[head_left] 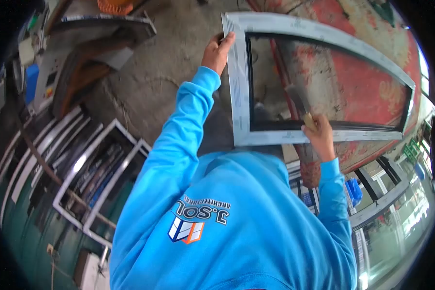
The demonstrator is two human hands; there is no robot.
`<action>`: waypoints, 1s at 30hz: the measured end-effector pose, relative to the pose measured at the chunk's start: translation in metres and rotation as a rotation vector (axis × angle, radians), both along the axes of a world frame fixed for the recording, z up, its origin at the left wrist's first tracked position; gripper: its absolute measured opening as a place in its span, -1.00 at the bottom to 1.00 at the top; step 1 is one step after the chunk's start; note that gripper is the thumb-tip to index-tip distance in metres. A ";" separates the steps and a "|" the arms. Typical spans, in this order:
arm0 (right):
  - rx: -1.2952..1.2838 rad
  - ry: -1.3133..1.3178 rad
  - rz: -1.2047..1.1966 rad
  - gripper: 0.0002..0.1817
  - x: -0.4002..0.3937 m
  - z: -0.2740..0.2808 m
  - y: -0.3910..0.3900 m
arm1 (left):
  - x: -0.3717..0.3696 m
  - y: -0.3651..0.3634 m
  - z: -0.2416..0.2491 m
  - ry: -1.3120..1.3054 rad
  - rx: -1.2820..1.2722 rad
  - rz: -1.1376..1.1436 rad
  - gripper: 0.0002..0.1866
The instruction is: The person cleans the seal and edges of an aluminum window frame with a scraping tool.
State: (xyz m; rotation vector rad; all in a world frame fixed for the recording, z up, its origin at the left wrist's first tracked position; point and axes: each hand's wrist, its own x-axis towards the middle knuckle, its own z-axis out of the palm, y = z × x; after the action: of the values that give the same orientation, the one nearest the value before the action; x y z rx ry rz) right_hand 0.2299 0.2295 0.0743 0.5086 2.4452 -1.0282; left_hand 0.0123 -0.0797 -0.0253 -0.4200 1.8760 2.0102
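Observation:
A window frame (238, 87) with grey-white film-covered profiles, a black inner seal and a glass pane (324, 82) lies tilted in front of me. My left hand (216, 52) is closed around its left side near the upper corner, thumb on the face. At the near edge, my right hand (320, 135) is closed on a yellowish-handled tool (310, 122) with a long, flat, grey blade. That blade points up and left over the glass, close to the black seal, and is blurred. Part of the left fingers is hidden behind the frame.
A worn red-patterned surface (391, 38) lies under the frame's right part, with concrete floor (174, 29) to the left. Several metal frames (89, 169) lean at the lower left. A blue bag (354, 192) and another frame (382, 208) are at the lower right.

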 end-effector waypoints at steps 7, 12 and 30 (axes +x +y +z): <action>-0.226 0.022 0.571 -0.52 -0.044 0.012 0.030 | 0.125 0.023 0.029 -0.070 -0.329 -0.001 -0.19; -0.188 -0.035 0.879 -0.47 -0.063 0.004 0.041 | 0.135 0.017 0.020 -0.103 -0.323 -0.022 -0.17; -0.330 0.083 1.120 -0.41 -0.070 -0.015 0.019 | 0.142 0.014 0.014 -0.084 -0.100 0.033 -0.39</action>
State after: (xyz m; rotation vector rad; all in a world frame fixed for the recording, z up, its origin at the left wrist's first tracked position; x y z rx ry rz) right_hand 0.1597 0.2485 0.0590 -0.9284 2.0095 -0.8683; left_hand 0.1540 -0.0653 -0.0108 -0.5577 1.9350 1.8941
